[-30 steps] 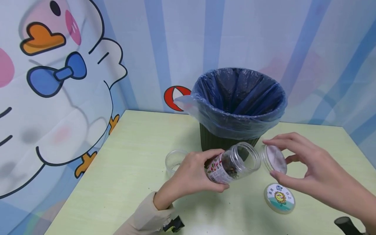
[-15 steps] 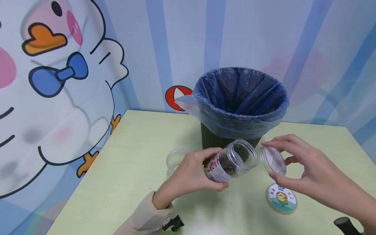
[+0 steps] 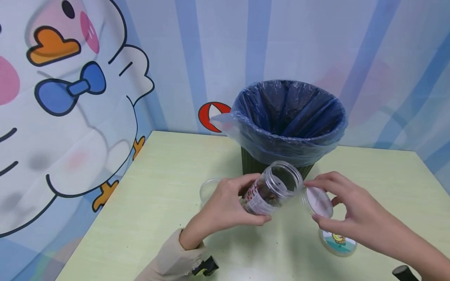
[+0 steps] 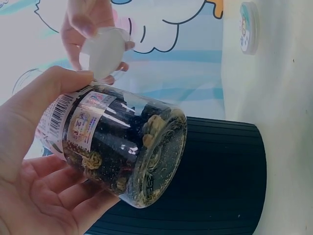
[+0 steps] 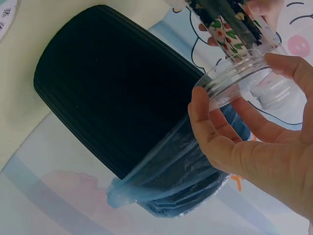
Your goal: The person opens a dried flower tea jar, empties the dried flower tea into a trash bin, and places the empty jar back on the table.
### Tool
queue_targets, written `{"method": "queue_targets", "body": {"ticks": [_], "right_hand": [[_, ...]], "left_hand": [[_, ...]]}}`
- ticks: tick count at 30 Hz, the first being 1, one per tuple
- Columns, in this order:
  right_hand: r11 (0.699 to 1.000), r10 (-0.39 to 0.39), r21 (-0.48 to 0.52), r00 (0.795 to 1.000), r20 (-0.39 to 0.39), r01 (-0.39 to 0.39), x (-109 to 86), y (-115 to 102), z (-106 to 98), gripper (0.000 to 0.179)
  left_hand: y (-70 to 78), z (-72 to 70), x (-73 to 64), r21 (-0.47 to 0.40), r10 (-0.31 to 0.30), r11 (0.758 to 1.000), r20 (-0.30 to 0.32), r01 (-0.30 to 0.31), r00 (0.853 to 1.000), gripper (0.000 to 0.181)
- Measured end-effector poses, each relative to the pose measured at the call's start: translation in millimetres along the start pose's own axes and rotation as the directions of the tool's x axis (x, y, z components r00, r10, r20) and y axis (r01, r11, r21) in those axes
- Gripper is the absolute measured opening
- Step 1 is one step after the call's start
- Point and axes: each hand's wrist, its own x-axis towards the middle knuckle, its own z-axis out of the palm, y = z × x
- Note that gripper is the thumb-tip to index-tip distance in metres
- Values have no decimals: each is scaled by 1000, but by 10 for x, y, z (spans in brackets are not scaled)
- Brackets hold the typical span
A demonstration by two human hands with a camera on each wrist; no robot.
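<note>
My left hand (image 3: 223,208) grips a clear plastic jar (image 3: 258,201) around its labelled side. The jar is tilted, its open mouth facing up and to the right. Dark dried pieces with some yellowish flower-like bits lie inside, seen through the wall in the left wrist view. My right hand (image 3: 355,208) pinches a clear screw lid (image 3: 320,203) with a white liner by its edge, between thumb and fingers. That lid is held close to the right of the jar's mouth; whether they touch, I cannot tell.
A dark ribbed bin (image 3: 250,160) with a blue plastic bag (image 3: 295,150) over its rim stands behind the jar. A round printed disc (image 3: 339,246) lies below my right hand. Behind my left hand, a clear round container (image 3: 206,187) is partly hidden. Small specks dot the table (image 3: 158,195).
The jar has been tipped somewhat more upright and drawn slightly left. My right hand has moved left and a little down with the lid, now partly covering the printed disc.
</note>
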Motion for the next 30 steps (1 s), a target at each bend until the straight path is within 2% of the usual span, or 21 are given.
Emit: {"method": "queue_targets", "body": {"ticks": [7, 17, 22, 30], "right_hand": [[1000, 3, 22, 1000, 11, -3, 2, 36, 126, 57], [999, -14, -43, 1000, 26, 15, -11, 135, 291, 54], [996, -62, -65, 998, 6, 62, -30, 206, 373, 55], [995, -62, -72, 997, 36, 64, -52, 293, 521, 53]], "left_hand": [[-1, -19, -13, -14, 21, 1000, -16, -21, 1000, 69], [5, -30, -13, -24, 15, 1000, -25, -16, 1000, 71], [8, -34, -11, -35, 12, 999, -28, -13, 1000, 71], [2, -58, -9, -51, 21, 998, -38, -23, 999, 70]]}}
